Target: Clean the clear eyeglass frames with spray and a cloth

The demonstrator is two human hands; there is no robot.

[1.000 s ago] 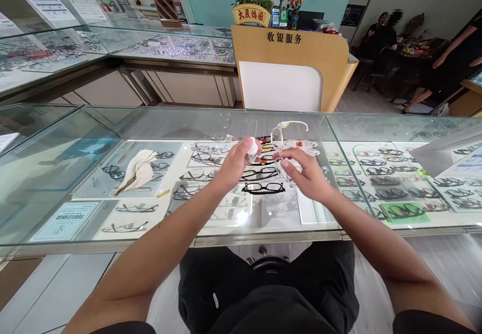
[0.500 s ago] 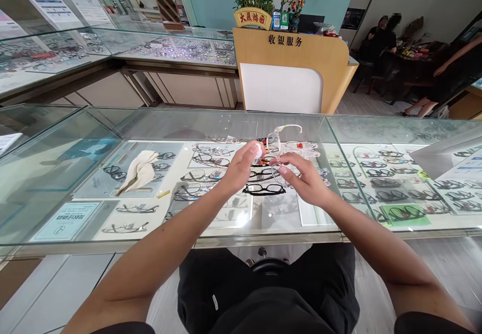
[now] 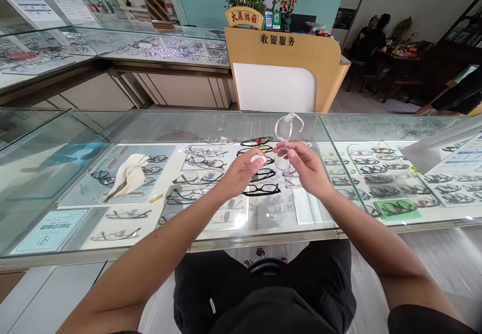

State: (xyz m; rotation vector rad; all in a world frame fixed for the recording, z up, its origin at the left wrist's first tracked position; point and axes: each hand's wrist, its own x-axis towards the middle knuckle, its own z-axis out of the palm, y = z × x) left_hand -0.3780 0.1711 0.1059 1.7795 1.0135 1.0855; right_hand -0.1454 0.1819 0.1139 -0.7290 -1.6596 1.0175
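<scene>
My right hand (image 3: 304, 165) pinches a pair of clear pinkish eyeglasses (image 3: 284, 129) near the bridge and holds them upright on end above the glass counter. One temple arm curves out at the top right. Left of them, my left hand (image 3: 243, 171) is closed on a small white wad (image 3: 258, 158), perhaps tissue or cloth; it stands apart from the glasses. Under the glass, below both hands, lie black-framed glasses (image 3: 262, 189) in a column. Pale clear frames (image 3: 292, 182) lie partly hidden beneath my right hand.
A glass display counter (image 3: 226, 241) spans the front, with many frames inside. A beige cloth (image 3: 128, 176) lies at the left. A white sign (image 3: 455, 148) stands at the right. Beyond are a wooden cashier desk (image 3: 282, 47) and a seated person (image 3: 371, 40); another person's arm shows at far right.
The clear glasses have risen and turned more upright in my right hand. My left hand has drawn slightly away from them. The view has shifted a little to the right.
</scene>
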